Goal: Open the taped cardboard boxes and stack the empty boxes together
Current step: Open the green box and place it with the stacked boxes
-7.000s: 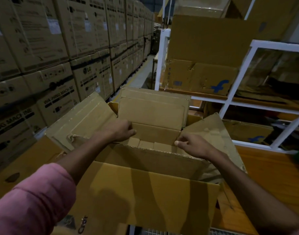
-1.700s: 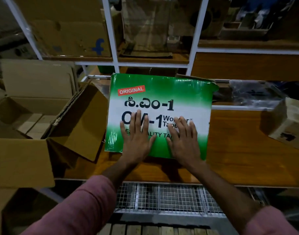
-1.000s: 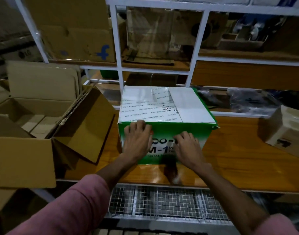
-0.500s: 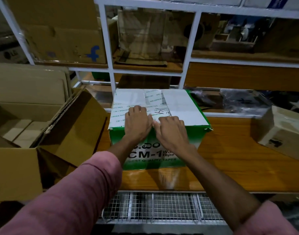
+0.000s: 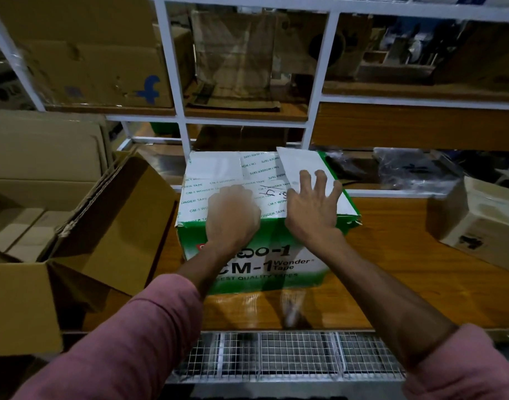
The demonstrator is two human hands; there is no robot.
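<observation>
1 green-and-white box (image 5: pixel 265 264) on the wooden shelf (image 5: pixel 406 269), directly under both hands, printed "CM-1 Wonder Tape" on the near face. White top with printed tape (image 5: pixel 256 168) running across it. 2 hands on that top, side by side but not touching.

Left hand (image 5: pixel 233 215): knuckles up, fingers curled under at the near half of the top, on the taped seam; whether pinching tape or only pressing cannot be told.

Right hand (image 5: pixel 312 206): fingers (image 5: pixel 305 180) spread flat on the right top flap (image 5: pixel 302 168), whose far corner stands slightly lifted; nothing clamped.

2 pink sleeves (image 5: pixel 138 336) pushed up the forearms.

Left of the left hand: 1 open brown cardboard box (image 5: pixel 19 295), flaps spread, 1 flap (image 5: pixel 117 223) leaning toward the green box; small tan packets (image 5: pixel 19 229) inside, number unclear.

Right of the right hand: 1 small pale carton (image 5: pixel 478 223) at the shelf end, well apart.

Beyond the hands: white metal rack (image 5: pixel 178 90), 1 brown box with a blue "f" mark (image 5: pixel 103 76) on the upper-left level, dark plastic wrap (image 5: pixel 406 168) behind the right hand.

Below the wrists: wire mesh (image 5: pixel 290 359) panel.
</observation>
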